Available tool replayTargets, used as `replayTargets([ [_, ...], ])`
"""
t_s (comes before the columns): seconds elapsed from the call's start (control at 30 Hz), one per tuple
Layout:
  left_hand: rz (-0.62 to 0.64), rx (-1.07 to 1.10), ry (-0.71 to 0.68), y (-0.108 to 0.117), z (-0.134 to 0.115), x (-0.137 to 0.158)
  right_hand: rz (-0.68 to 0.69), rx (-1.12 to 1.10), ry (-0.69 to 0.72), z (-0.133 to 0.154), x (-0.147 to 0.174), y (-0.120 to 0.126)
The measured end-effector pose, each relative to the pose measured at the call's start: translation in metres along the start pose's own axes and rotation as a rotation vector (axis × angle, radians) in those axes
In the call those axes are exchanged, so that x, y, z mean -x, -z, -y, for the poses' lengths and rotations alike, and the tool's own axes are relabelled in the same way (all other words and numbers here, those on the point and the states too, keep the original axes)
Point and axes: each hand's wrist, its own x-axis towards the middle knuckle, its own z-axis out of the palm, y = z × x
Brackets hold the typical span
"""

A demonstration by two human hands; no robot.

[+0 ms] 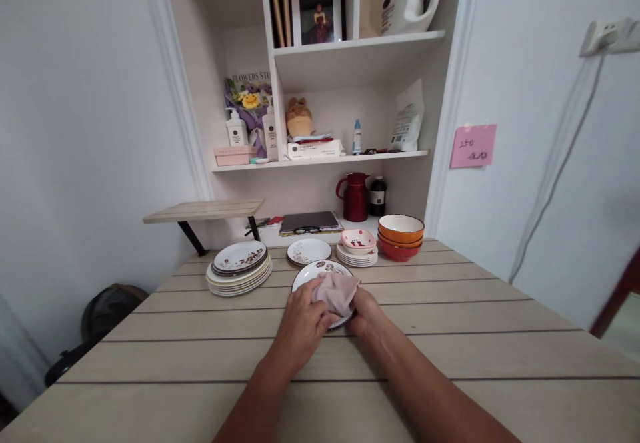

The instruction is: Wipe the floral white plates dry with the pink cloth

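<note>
In front of me a white plate (303, 278) with a dark rim and brown floral print is tilted up off the slatted table. My right hand (364, 313) grips its right edge, the fingers partly hidden behind the plate and cloth. A crumpled pinkish-beige cloth (338, 292) lies over the plate's face. My left hand (306, 319) is closed on the cloth's left side and presses it against the plate.
A tall plate stack (239, 276) stands at left, with a lower floral plate pile (309, 251) at the middle. Small square dishes (358, 246) and orange and red bowls (401, 236) are at right. Behind are a red jug (355, 197), a laptop (310, 221) and shelves.
</note>
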Motion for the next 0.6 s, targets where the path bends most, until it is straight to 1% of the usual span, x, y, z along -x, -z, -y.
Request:
replayTargets([
  [0.17, 0.002, -0.042, 0.057, -0.0001, 0.0015, -0.0011, -0.135, 0.052, -0.02, -0.0041, 0.0066, -0.0076],
  [0.23, -0.033, -0.091, 0.102, -0.0026, 0.002, -0.0011, -0.17, 0.064, -0.021, -0.005, 0.0086, -0.0097],
  [0.37, -0.153, -0.208, 0.214, -0.0087, 0.0034, -0.0002, -0.2, 0.068, -0.002, -0.0051, 0.0086, -0.009],
  [0.43, -0.178, -0.262, 0.29, -0.0093, 0.0046, -0.0002, -0.206, 0.066, 0.006, -0.0047, 0.007, -0.0071],
  [0.5, -0.148, -0.283, 0.361, -0.0076, 0.006, -0.0006, -0.217, 0.062, 0.014, -0.0046, 0.0052, -0.0056],
  [0.6, -0.035, -0.212, 0.421, -0.0038, 0.007, -0.0015, -0.233, 0.063, 0.024, -0.0047, 0.0042, -0.0056],
])
